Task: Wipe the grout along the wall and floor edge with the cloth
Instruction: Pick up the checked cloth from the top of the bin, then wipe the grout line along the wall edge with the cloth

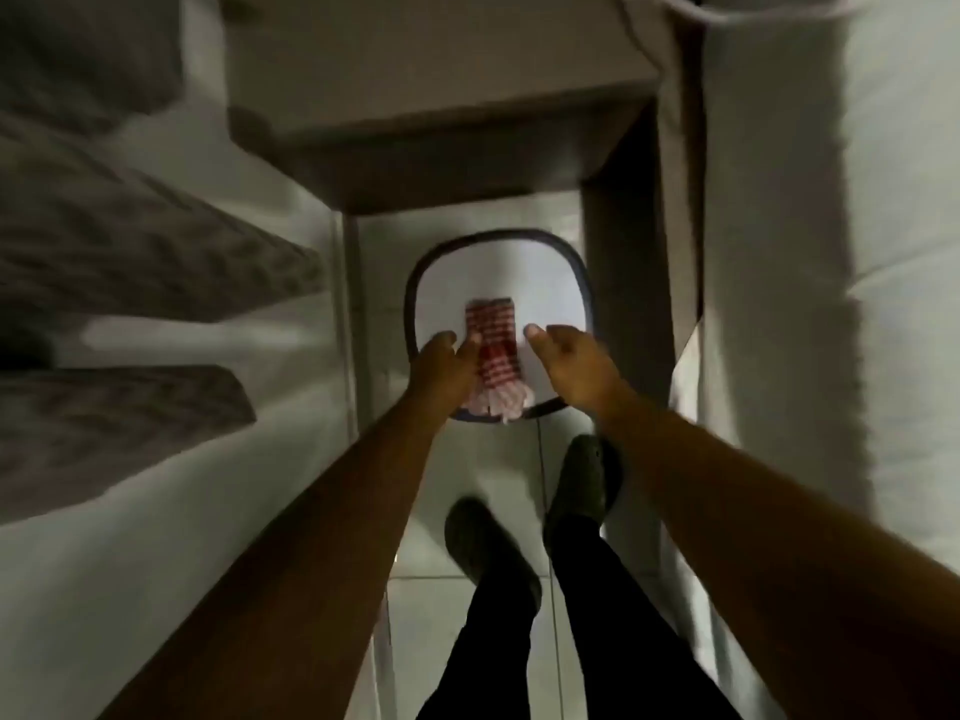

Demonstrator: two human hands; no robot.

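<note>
A red-and-white checked cloth (493, 350) lies folded on a white round-cornered stool top with a dark rim (582, 283), standing on the tiled floor. My left hand (441, 363) reaches down at the cloth's left edge, its fingers touching the cloth. On the cloth's right side, slightly apart from it, my right hand (569, 361) hovers with its fingers loosely extended and nothing in them. The line where the left wall meets the floor (353, 324) runs beside the stool. The picture is blurred, so I cannot make out the left hand's grasp clearly.
My two feet in dark shoes (582, 485) stand on pale floor tiles (483, 610) just behind the stool. A white wall with grey patterned bands (156, 241) is on the left. A brown piece of furniture (441, 122) stands ahead, and pale fabric (779, 252) hangs on the right.
</note>
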